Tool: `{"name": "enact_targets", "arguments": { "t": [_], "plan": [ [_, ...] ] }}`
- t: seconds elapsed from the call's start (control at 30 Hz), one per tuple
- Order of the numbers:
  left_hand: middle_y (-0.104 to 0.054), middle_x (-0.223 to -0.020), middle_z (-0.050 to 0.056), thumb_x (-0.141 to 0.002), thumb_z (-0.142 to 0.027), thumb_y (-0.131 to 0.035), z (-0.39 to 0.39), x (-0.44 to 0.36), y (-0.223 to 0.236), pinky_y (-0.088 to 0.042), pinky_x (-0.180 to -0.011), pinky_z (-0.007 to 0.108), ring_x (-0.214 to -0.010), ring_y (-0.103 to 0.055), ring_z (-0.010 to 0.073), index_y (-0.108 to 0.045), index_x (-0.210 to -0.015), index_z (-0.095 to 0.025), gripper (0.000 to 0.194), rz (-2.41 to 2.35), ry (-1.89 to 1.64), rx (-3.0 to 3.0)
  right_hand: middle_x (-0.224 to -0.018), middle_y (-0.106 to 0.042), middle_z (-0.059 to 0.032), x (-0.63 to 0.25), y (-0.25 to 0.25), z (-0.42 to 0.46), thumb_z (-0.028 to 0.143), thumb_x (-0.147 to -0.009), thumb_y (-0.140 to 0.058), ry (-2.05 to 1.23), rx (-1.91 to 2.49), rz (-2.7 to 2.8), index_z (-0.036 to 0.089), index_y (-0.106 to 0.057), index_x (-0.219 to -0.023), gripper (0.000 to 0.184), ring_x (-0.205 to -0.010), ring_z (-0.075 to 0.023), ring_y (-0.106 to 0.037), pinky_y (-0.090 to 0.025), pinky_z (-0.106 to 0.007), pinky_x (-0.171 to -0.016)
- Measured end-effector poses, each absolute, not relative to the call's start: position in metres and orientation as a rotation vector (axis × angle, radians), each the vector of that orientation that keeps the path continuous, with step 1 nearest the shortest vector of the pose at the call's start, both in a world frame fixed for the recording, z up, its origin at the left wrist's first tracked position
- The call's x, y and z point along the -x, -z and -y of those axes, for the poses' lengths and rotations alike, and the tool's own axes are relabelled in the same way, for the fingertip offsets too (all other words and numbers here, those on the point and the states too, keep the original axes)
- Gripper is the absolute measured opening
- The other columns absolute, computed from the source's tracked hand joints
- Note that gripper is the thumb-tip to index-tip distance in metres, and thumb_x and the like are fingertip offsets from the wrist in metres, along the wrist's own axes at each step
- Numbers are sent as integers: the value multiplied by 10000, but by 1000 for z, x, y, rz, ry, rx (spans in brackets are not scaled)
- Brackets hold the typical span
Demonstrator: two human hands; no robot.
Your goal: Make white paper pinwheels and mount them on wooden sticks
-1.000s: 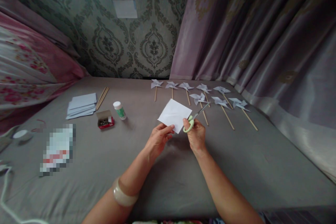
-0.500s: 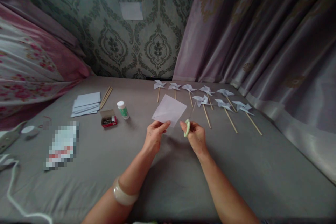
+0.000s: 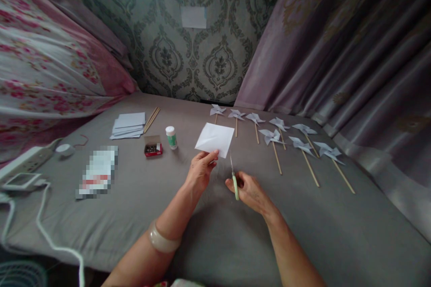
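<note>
A square sheet of white paper (image 3: 215, 138) is pinched at its near edge by my left hand (image 3: 201, 168), held up above the grey cloth. My right hand (image 3: 248, 189) grips a pair of scissors (image 3: 235, 184) with pale green handles. Their blades point away from me, close to the paper's right corner; whether they touch it I cannot tell. Beyond and to the right lie several white paper pinwheels (image 3: 270, 136) on wooden sticks.
At the left are a stack of paper (image 3: 128, 124), wooden sticks (image 3: 152, 119), a glue bottle (image 3: 171, 138), a red box of small metal pieces (image 3: 153, 149) and a blurred packet (image 3: 99, 171). A power strip (image 3: 28, 161) with white cables sits at the far left edge.
The paper has turned in my left hand. The scissors have come lower and nearer me, their blades now pointing up beside the paper's edge. The whole view has shifted left.
</note>
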State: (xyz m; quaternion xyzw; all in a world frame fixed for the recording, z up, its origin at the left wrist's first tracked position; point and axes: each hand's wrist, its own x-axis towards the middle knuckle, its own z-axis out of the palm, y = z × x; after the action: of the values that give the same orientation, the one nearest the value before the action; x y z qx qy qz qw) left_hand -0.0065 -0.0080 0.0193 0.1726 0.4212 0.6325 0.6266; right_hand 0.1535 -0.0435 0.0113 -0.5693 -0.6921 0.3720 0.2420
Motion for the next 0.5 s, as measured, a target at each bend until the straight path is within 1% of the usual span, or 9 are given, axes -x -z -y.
{"name": "enact_targets", "arguments": {
  "t": [0.13, 0.23, 0.5],
  "plan": [
    [-610, -647, 3, -410, -269, -892, 9, 6, -22, -378, -574, 199, -626, -539, 79, -611, -596, -131, 364, -912, -1440, -385, -599, -550, 5, -154, -13, 44, 550, -780, -577, -1024, 1545, 1940, 188, -529, -666, 383, -571, -118, -456, -315, -237, -540],
    [-624, -661, 9, -427, -263, -888, 10, 6, -23, -389, -573, 194, -624, -547, 78, -623, -616, -130, 352, -893, -1428, -392, -588, -521, 18, -155, -10, 44, 552, -766, -596, -1095, 1483, 1949, 180, -526, -661, 393, -573, -107, -424, -297, -230, -532],
    [-636, -658, 2, -433, -233, -881, 14, 4, -27, -435, -608, 208, -579, -545, 71, -624, -647, -131, 349, -870, -1394, -394, -592, -388, 51, -155, -14, 44, 583, -761, -587, -1283, 1415, 1899, 185, -440, -636, 442, -567, -86, -313, -256, -232, -504]
  ]
}}
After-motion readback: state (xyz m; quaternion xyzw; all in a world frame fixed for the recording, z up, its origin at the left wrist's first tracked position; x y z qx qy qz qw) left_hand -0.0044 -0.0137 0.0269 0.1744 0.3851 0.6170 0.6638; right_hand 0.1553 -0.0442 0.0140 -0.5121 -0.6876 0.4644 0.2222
